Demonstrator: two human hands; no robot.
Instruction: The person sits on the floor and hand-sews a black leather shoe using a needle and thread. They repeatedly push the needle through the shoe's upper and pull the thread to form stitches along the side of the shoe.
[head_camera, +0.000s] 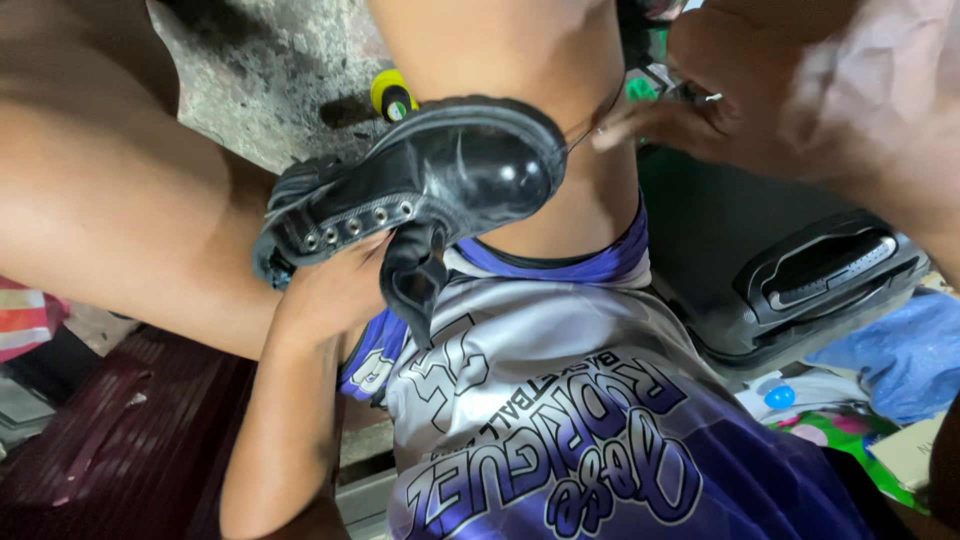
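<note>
Black boot (420, 190) is resting on a knee, left hand (330, 290) gripping it from beneath; right hand (690, 120) is pinching thread (590, 125) at far right, concrete floor (270, 70) showing behind.

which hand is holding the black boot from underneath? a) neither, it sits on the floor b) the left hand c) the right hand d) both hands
b: the left hand cups the black boot from below near its eyelets, while the right hand is off to the side of the toe, pinching what looks like a thin thread.
</note>
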